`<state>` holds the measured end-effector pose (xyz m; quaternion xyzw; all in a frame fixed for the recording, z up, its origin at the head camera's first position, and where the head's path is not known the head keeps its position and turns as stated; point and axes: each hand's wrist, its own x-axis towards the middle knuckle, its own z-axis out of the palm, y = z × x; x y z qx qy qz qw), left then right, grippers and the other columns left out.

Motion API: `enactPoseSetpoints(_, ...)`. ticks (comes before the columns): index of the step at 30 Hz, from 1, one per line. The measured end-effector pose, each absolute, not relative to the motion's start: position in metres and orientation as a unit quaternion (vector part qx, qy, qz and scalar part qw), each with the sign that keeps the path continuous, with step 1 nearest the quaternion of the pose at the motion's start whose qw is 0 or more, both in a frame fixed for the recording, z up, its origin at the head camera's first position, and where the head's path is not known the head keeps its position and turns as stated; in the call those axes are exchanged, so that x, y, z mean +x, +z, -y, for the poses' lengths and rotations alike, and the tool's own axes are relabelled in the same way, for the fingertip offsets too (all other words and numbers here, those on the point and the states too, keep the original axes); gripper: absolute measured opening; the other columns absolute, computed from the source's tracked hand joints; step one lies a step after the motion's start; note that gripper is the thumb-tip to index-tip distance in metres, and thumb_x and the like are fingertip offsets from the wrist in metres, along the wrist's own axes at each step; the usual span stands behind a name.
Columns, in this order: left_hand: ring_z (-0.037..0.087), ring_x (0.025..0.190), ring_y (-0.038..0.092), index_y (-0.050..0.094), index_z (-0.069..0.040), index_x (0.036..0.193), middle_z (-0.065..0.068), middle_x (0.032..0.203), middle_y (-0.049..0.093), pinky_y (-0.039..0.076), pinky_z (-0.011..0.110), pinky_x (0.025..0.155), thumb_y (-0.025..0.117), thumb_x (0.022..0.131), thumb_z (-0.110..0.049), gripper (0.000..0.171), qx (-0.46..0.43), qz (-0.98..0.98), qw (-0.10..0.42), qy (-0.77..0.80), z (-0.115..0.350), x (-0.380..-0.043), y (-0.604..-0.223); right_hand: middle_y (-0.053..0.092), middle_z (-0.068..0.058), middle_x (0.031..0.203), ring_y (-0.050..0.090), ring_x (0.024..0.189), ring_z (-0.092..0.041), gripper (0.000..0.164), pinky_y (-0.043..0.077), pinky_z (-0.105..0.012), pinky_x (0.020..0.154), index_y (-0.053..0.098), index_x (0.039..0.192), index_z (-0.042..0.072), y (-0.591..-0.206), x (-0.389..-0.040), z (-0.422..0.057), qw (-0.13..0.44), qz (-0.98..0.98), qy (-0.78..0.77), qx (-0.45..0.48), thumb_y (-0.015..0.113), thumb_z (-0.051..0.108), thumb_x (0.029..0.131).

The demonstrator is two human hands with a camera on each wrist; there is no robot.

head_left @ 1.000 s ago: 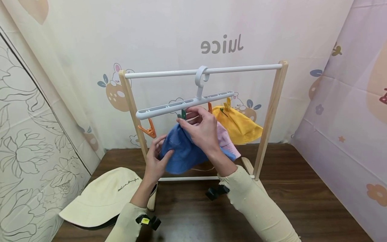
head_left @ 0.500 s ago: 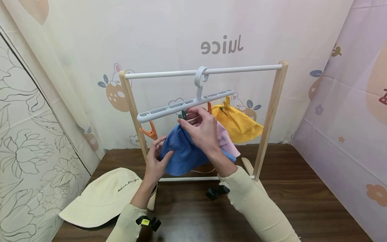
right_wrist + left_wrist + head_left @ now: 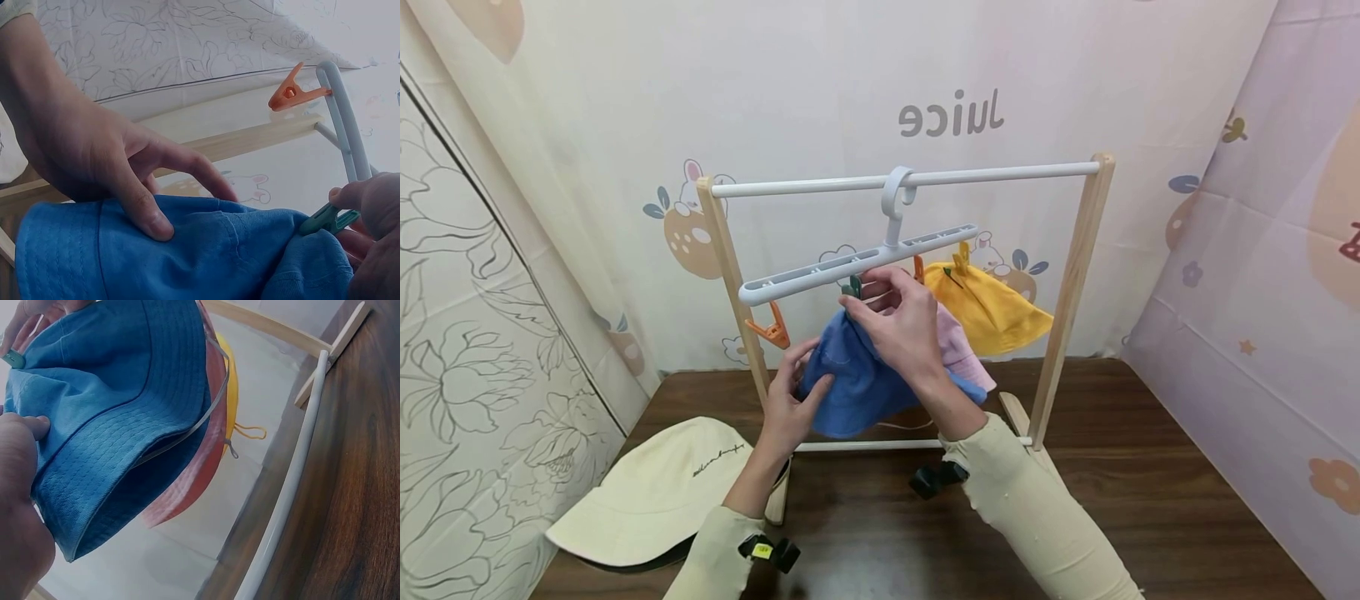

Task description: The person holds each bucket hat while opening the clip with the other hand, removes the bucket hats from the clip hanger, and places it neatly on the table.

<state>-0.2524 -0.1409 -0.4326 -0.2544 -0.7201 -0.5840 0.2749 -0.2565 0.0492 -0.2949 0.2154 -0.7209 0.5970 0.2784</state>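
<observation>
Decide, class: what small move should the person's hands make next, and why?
Probably have the right hand ease its pinch on the green plastic clip so it closes: the clip's tip seems to meet the crown of the blue fabric bucket hat, and the left hand holds the hat's side.

Head cam: set back & above the blue hat (image 3: 853, 383), facing fwd/down, farthest of the 3; takes in whole rack (image 3: 1083, 250) around the hat; L wrist cam: v. close on hat's L side, low enough to see under its brim, facing R past it to the pink hat (image 3: 187, 481) & yellow hat (image 3: 232, 394) behind; pic rolled, so lower bar (image 3: 290, 490) runs steeply; R wrist cam: also v. close, from hat's R, facing L across it to the floral curtain (image 3: 206, 47) beyond; pic turned on its side; all 3 share hat, its green clip (image 3: 320, 220) & parts of L hand (image 3: 790, 404) & R hand (image 3: 902, 329); head & R wrist both get orange clip (image 3: 306, 97).
</observation>
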Motion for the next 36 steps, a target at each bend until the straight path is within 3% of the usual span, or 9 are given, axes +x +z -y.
enactPoseSetpoints(5, -0.006, 0.126, 0.069, 0.049, 0.0, 0.158, 0.035, 0.143, 0.072, 0.056, 0.018, 0.105, 0.071, 0.102, 0.011, 0.061, -0.275, 0.72, 0.272, -0.576, 0.1397, -0.2532, -0.4314, 0.082, -0.025, 0.103, 0.08, 0.083, -0.033, 0.032, 0.07, -0.041, 0.083, 0.077, 0.119, -0.005, -0.2951, -0.256, -0.0488, 0.28, 0.722, 0.596, 0.213, 0.091, 0.006, 0.093)
enactPoseSetpoints(13, -0.001, 0.126, 0.071, 0.047, 0.0, 0.16, 0.035, 0.141, 0.073, 0.058, 0.02, 0.105, 0.071, 0.103, 0.009, 0.062, -0.287, 0.723, 0.266, -0.57, 0.139, -0.252, -0.4282, 0.082, -0.026, 0.104, 0.08, 0.085, -0.036, 0.032, 0.062, -0.015, 0.078, 0.076, 0.12, -0.005, -0.2953, -0.2562, -0.0495, 0.279, 0.719, 0.599, 0.214, 0.09, 0.006, 0.093)
enactPoseSetpoints(16, -0.003, 0.123, 0.071, 0.05, 0.001, 0.158, 0.037, 0.139, 0.074, 0.058, 0.019, 0.103, 0.071, 0.103, 0.01, 0.06, -0.282, 0.716, 0.269, -0.579, 0.1384, -0.2522, -0.4274, 0.082, -0.026, 0.105, 0.081, 0.086, -0.037, 0.032, 0.062, -0.015, 0.079, 0.076, 0.121, -0.005, -0.2953, -0.2559, -0.0494, 0.278, 0.72, 0.598, 0.214, 0.09, 0.007, 0.094)
enactPoseSetpoints(24, -0.007, 0.117, 0.071, 0.052, 0.002, 0.155, 0.038, 0.131, 0.076, 0.058, 0.016, 0.101, 0.071, 0.102, 0.011, 0.057, -0.263, 0.711, 0.268, -0.595, 0.1372, -0.2497, -0.4262, 0.082, -0.025, 0.106, 0.081, 0.087, -0.036, 0.032, 0.071, -0.045, 0.086, 0.076, 0.121, -0.005, -0.2956, -0.2558, -0.0489, 0.278, 0.724, 0.595, 0.213, 0.09, 0.007, 0.095)
enactPoseSetpoints(31, -0.007, 0.118, 0.071, 0.053, 0.003, 0.154, 0.038, 0.131, 0.076, 0.057, 0.015, 0.102, 0.07, 0.102, 0.012, 0.056, -0.263, 0.708, 0.272, -0.596, 0.1377, -0.25, -0.4298, 0.082, -0.025, 0.104, 0.08, 0.084, -0.031, 0.032, 0.065, -0.021, 0.08, 0.077, 0.121, -0.004, -0.2954, -0.2548, -0.0481, 0.28, 0.72, 0.597, 0.215, 0.09, 0.007, 0.094)
enactPoseSetpoints(36, -0.007, 0.119, 0.071, 0.053, 0.003, 0.154, 0.038, 0.132, 0.075, 0.056, 0.015, 0.102, 0.07, 0.102, 0.012, 0.055, -0.264, 0.707, 0.274, -0.597, 0.1384, -0.2493, -0.4318, 0.082, -0.025, 0.103, 0.079, 0.083, -0.027, 0.032, 0.062, -0.015, 0.078, 0.077, 0.12, -0.004, -0.2954, -0.2535, -0.0478, 0.282, 0.714, 0.602, 0.217, 0.091, 0.007, 0.094)
